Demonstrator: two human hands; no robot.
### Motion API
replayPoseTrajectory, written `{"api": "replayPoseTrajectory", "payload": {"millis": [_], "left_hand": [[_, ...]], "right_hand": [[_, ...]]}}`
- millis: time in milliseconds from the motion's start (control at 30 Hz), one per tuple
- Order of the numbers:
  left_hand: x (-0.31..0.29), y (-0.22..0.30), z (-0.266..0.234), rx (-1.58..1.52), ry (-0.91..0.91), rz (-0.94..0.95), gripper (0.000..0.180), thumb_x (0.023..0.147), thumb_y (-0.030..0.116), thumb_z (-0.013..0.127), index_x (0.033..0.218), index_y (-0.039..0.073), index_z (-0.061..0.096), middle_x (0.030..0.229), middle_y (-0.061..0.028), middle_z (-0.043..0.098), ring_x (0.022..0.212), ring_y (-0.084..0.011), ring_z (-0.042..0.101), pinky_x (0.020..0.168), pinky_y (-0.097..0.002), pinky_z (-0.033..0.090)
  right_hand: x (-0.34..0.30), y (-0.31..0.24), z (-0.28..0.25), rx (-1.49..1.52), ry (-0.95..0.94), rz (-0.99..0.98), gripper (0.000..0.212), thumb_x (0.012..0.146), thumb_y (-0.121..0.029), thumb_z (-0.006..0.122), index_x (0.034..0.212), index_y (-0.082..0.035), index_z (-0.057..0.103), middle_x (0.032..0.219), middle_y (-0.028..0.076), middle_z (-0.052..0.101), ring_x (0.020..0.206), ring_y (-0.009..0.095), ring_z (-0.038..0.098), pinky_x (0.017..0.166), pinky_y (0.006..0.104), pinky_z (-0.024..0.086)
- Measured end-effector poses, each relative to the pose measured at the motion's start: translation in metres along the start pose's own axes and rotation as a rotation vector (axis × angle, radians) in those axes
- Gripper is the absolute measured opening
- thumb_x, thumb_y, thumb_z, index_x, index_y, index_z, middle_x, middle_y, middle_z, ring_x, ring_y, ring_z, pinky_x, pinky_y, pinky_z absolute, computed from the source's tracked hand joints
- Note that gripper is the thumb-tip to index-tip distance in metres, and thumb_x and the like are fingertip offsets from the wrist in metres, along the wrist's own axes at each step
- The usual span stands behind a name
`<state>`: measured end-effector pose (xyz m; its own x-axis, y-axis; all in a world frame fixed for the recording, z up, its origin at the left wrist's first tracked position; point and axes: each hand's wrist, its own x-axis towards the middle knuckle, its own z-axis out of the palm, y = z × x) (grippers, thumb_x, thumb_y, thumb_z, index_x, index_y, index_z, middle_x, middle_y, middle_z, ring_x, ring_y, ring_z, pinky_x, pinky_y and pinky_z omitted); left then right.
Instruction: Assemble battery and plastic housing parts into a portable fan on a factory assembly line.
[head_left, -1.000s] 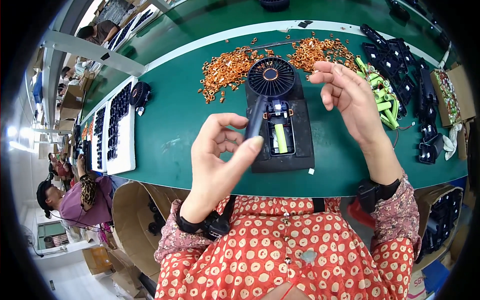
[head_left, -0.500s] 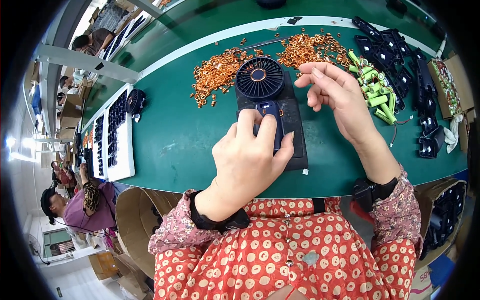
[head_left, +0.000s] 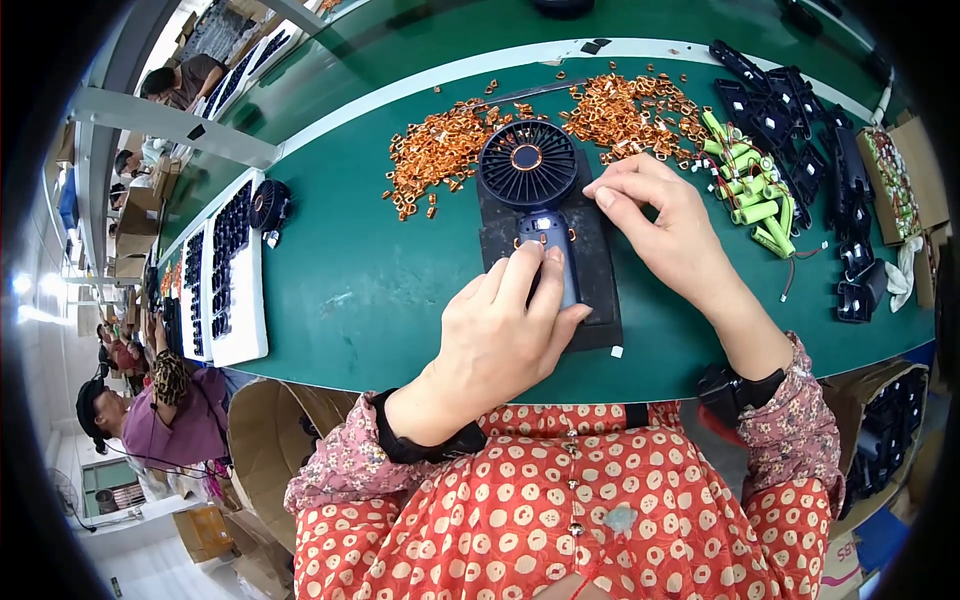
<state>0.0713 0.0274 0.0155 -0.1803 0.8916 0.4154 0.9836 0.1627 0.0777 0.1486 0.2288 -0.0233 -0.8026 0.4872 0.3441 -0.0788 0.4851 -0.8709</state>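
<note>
Fan handle (head_left: 568,275) partly hidden under left hand (head_left: 500,325), dark object (head_left: 563,6), perhaps round, cut off beyond tabletop's (head_left: 350,290) far edge

The left hand (head_left: 500,322) is palm down, fingers bent; ahead-right of it, the right hand (head_left: 660,222) brings thumb near forefinger.

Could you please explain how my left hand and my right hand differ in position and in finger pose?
The left hand lies over the handle, touching it; the right hand is held right of the round fan head.
The left hand's fingers are spread with the thumb apart, while the right hand's thumb and forefinger nearly meet.
Both are bare, each with a dark wristband and flowered sleeve.
</note>
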Motion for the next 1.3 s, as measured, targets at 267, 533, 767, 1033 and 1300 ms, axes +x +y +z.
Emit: {"api": "replayPoseTrajectory", "payload": {"millis": [267,533,767,1033,1300], "left_hand": [[-0.006,-0.023,0.005,-0.109,0.105,-0.053,0.039,0.076,0.018,0.077,0.110,0.002,0.067,0.108,-0.0110,0.061,0.089,-0.0250,0.062,0.080,-0.0368,0.048],[-0.003,-0.044,0.004,-0.288,-0.051,-0.339,0.076,0.073,0.037,0.083,0.130,-0.005,0.056,0.127,-0.0183,0.057,0.122,-0.0324,0.050,0.107,-0.0435,0.038],[-0.017,-0.031,0.017,-1.076,0.243,-0.469,0.080,0.083,0.008,0.078,0.150,-0.002,0.036,0.109,-0.0071,0.068,0.097,-0.0143,0.063,0.095,-0.0315,0.048],[-0.013,-0.037,0.013,-1.210,0.139,-0.545,0.028,0.091,0.015,0.072,0.113,-0.001,0.065,0.097,-0.0033,0.065,0.092,-0.0116,0.059,0.088,-0.0295,0.047],[-0.005,-0.034,0.003,-1.030,0.170,-0.408,0.029,0.087,0.013,0.074,0.111,-0.001,0.066,0.096,-0.0058,0.064,0.091,-0.0145,0.059,0.084,-0.0301,0.048]], "right_hand": [[0.002,-0.005,0.010,-0.336,-0.208,-0.161,0.037,0.085,-0.038,0.072,0.098,-0.004,0.072,0.099,0.011,0.061,0.101,0.030,0.057,0.088,0.0403,0.048],[0.000,-0.010,0.011,-0.233,-0.214,-0.202,0.034,0.084,-0.030,0.074,0.103,-0.002,0.071,0.101,0.011,0.061,0.102,0.028,0.057,0.089,0.0390,0.047],[-0.008,-0.034,0.010,0.010,-0.131,-0.278,0.033,0.082,-0.014,0.076,0.108,0.002,0.064,0.103,0.012,0.061,0.095,0.025,0.062,0.085,0.0355,0.050],[-0.008,-0.034,0.005,0.144,-0.257,-0.208,0.039,0.080,-0.016,0.078,0.109,0.002,0.059,0.098,0.012,0.061,0.087,0.023,0.062,0.082,0.0342,0.051],[-0.015,-0.036,0.009,-0.032,-0.342,-0.191,0.059,0.075,-0.030,0.083,0.119,-0.001,0.058,0.098,0.015,0.067,0.089,0.030,0.067,0.080,0.0382,0.054]]}}
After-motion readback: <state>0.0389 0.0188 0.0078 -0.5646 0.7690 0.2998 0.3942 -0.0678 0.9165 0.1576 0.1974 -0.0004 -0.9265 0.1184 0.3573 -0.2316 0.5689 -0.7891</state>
